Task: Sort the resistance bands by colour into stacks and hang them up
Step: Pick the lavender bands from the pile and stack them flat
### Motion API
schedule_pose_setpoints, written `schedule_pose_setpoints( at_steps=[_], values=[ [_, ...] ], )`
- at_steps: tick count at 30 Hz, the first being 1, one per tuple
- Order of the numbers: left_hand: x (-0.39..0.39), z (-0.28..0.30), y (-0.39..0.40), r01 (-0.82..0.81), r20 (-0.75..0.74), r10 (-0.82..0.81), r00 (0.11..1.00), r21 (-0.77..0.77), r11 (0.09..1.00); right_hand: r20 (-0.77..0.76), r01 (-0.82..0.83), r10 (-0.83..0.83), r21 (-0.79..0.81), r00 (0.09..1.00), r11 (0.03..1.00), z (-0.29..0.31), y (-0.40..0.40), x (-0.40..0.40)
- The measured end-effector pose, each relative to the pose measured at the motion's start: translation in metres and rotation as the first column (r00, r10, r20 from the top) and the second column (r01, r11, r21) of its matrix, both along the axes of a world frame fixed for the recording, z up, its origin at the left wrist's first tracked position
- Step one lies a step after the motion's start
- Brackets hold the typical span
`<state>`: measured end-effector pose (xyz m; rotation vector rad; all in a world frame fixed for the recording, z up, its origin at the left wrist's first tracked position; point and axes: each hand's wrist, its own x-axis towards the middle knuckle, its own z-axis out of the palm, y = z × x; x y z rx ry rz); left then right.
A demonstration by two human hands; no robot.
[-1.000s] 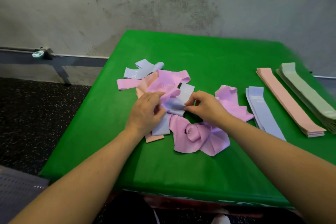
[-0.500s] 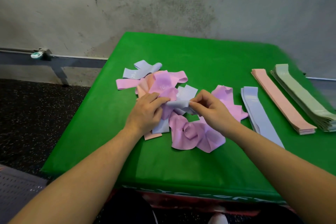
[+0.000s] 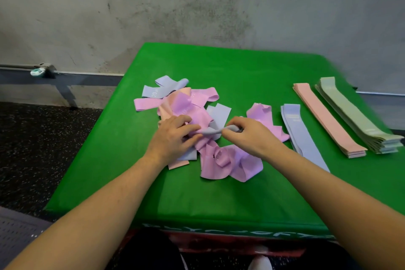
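Both hands on the mixed pile (image 3: 197,129), centre of the green surface (image 3: 241,193). Right hand (image 3: 247,136): fingers pinch one end of a blue band (image 3: 211,131), which is twisted and drawn between the two hands. Left hand (image 3: 173,136): fingers curled, gripping the band's other end, pink bands bunched under the same grip; can't tell whether it's only pinning them.

Pile: pink bands (image 3: 221,160) crumpled near the front, one pink loop (image 3: 263,114) just behind the right hand, a peach band (image 3: 178,163) poking out under the left wrist, another blue band marked "20 LB" (image 3: 157,91) at the far left edge of the pile.

Sorted stacks to the right, lying flat, side by side, angled: blue stack (image 3: 302,136) nearest the pile, peach stack (image 3: 328,118) next, green stack (image 3: 355,114) furthest right and the thickest. All well apart from the pile.

Behind the surface: concrete wall (image 3: 175,17), metal rail (image 3: 87,72) along its base. Dark speckled floor (image 3: 32,149) on the left.
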<state>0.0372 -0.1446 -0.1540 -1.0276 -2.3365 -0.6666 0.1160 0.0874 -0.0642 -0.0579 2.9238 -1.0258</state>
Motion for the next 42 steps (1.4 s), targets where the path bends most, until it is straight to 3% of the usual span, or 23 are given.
schedule_pose_setpoints(
  at_steps=[3, 6, 9, 11, 14, 18, 21, 27, 31, 33, 35, 39, 42],
  values=[
    [0.001, 0.001, -0.002, 0.026, -0.058, -0.024, 0.998, 0.027, 0.999, -0.043, 0.076, -0.079, -0.062, 0.996, 0.995, 0.002, 0.005, 0.001],
    [0.002, 0.001, -0.002, 0.02, -0.057, -0.019, 0.998, 0.021, 1.0, 0.034, 0.163, -0.161, -0.353, 0.986, 0.921, 0.006, 0.011, 0.005],
    [0.002, 0.001, -0.001, -0.008, -0.019, 0.007, 1.0, -0.024, 1.0, 0.215, 0.322, -0.243, -0.714, 0.946, 0.622, 0.01, 0.017, 0.012],
    [0.003, 0.002, 0.0, -0.007, -0.001, 0.007, 1.0, -0.068, 0.998, 0.3, 0.36, -0.206, -0.838, 0.932, 0.409, 0.016, 0.016, 0.019],
    [0.005, 0.006, 0.001, -0.004, 0.019, 0.006, 1.0, -0.1, 0.995, 0.358, 0.4, -0.202, -0.886, 0.912, 0.235, 0.023, 0.01, 0.026],
    [0.013, 0.013, 0.002, -0.066, 0.143, 0.085, 0.986, -0.133, 0.989, 0.445, 0.53, -0.348, -0.823, 0.825, 0.203, 0.025, 0.011, 0.026],
    [0.022, 0.017, 0.004, -0.084, 0.2, 0.127, 0.972, -0.209, 0.974, 0.466, 0.528, -0.347, -0.842, 0.814, 0.109, 0.034, 0.016, 0.034],
    [0.033, 0.034, 0.018, -0.196, 0.423, 0.212, 0.881, -0.082, 0.977, 0.361, 0.389, -0.225, -0.917, 0.905, 0.091, 0.056, 0.03, 0.06],
    [0.053, 0.059, 0.037, -0.164, 0.389, 0.111, 0.914, 0.106, 0.981, 0.257, 0.288, -0.18, -0.941, 0.95, 0.178, 0.064, 0.038, 0.074],
    [0.07, 0.077, 0.052, -0.148, 0.433, 0.018, 0.901, 0.267, 0.952, 0.208, 0.236, -0.139, -0.944, 0.968, 0.232, 0.065, 0.04, 0.083],
    [0.094, 0.097, 0.069, -0.101, 0.574, -0.167, 0.802, 0.406, 0.908, 0.163, 0.186, -0.099, -0.936, 0.982, 0.298, 0.066, 0.041, 0.092],
    [0.137, 0.121, 0.097, 0.009, 0.647, -0.42, 0.636, 0.538, 0.843, 0.093, 0.115, -0.073, -0.903, 0.993, 0.413, 0.071, 0.043, 0.11],
    [0.157, 0.121, 0.111, -0.08, 0.653, -0.472, 0.592, 0.631, 0.771, 0.058, 0.122, -0.138, -0.847, 0.989, 0.517, 0.074, 0.047, 0.124]
  ],
)
